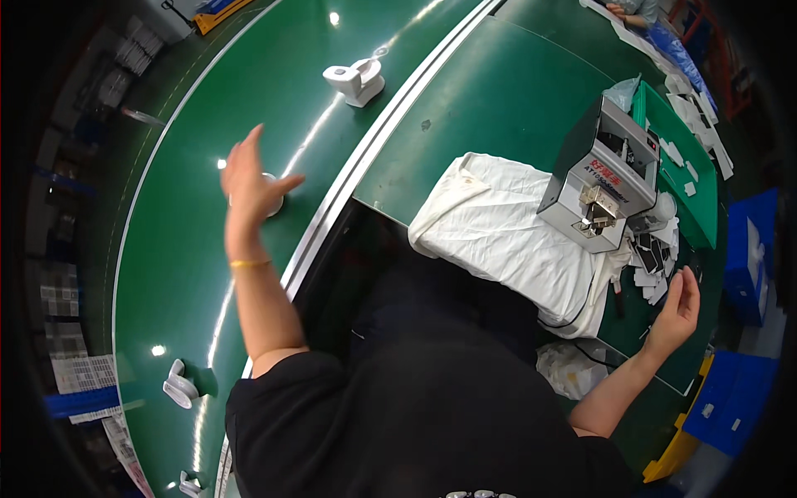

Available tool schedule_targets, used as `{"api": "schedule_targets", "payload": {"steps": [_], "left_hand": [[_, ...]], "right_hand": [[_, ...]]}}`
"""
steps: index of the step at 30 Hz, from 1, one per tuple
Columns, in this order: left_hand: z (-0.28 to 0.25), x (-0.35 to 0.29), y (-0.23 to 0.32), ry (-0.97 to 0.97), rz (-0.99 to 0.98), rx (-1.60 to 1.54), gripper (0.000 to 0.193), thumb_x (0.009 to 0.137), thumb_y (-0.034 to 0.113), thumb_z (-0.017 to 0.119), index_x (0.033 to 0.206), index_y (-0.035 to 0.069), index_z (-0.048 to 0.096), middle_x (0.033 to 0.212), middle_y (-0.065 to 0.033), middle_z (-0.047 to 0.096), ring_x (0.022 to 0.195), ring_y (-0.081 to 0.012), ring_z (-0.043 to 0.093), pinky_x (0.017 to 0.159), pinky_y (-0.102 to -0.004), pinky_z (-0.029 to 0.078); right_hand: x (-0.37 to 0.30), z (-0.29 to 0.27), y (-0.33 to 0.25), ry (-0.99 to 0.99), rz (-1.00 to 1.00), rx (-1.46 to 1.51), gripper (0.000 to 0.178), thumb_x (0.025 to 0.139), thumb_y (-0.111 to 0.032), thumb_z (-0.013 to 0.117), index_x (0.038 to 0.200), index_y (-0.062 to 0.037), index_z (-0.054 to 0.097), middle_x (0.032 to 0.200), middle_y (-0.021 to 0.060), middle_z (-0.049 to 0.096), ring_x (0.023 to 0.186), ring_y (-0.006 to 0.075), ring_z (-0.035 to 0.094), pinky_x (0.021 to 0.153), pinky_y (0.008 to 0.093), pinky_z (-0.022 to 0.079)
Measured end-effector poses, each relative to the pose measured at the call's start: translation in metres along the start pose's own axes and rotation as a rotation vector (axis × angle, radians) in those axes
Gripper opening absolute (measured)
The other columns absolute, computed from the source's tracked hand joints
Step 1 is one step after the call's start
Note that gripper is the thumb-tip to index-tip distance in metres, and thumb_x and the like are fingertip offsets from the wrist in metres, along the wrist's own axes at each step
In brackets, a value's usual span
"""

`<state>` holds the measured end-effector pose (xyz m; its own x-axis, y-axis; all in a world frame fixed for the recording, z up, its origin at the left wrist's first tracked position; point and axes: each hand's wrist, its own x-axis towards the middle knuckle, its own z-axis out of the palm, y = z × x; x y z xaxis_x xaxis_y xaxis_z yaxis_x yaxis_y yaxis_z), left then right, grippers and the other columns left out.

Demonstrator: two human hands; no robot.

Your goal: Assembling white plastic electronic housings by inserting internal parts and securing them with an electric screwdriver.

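My left hand (251, 184) is over the green conveyor belt (191, 274), fingers stretched and thumb spread, with nothing seen in it. Partly hidden behind that hand is a round white piece (274, 199); whether I touch it cannot be told. Farther along the belt stands a small white toilet-shaped piece (355, 81). At the right, my right hand (677, 314) is raised near the bench edge with its fingertips drawn together. Anything between them is too small to make out. Closest to it is a loose pile of small white and black flat pieces (652, 261).
A grey and black benchtop machine (602, 178) stands beside a folded white cloth (506, 236). Behind it is a green tray (697, 166) with white scraps. More white pieces (180, 386) sit on the belt's near part. Blue bins (735, 402) stand at right. Another person (635, 12) is at the far right.
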<state>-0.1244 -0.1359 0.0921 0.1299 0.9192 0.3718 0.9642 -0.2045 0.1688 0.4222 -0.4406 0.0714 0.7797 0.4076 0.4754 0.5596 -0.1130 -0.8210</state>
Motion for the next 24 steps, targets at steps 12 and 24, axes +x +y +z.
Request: {"api": "schedule_targets", "payload": {"steps": [12, 24], "left_hand": [[-0.017, -0.027, 0.060, -0.241, -0.110, -0.662, 0.054, 0.070, -0.003, 0.076, 0.122, -0.002, 0.061, 0.107, -0.0073, 0.067, 0.097, -0.0163, 0.063, 0.090, -0.0301, 0.050], [0.018, -0.103, 0.290, -0.827, 0.702, -1.314, 0.087, 0.066, 0.005, 0.085, 0.140, 0.002, 0.038, 0.131, -0.0152, 0.053, 0.120, -0.0269, 0.055, 0.098, -0.0385, 0.049]], "right_hand": [[-0.068, 0.091, -0.079, -0.573, -0.051, 0.288, 0.022, 0.088, 0.001, 0.068, 0.109, 0.0030, 0.068, 0.099, 0.0072, 0.069, 0.094, 0.0117, 0.062, 0.086, 0.0259, 0.049], [-0.085, 0.058, -0.060, -0.803, 0.488, 0.828, 0.054, 0.092, -0.008, 0.065, 0.139, -0.0024, 0.040, 0.122, 0.0074, 0.059, 0.110, 0.0123, 0.058, 0.093, 0.0293, 0.050]]}}
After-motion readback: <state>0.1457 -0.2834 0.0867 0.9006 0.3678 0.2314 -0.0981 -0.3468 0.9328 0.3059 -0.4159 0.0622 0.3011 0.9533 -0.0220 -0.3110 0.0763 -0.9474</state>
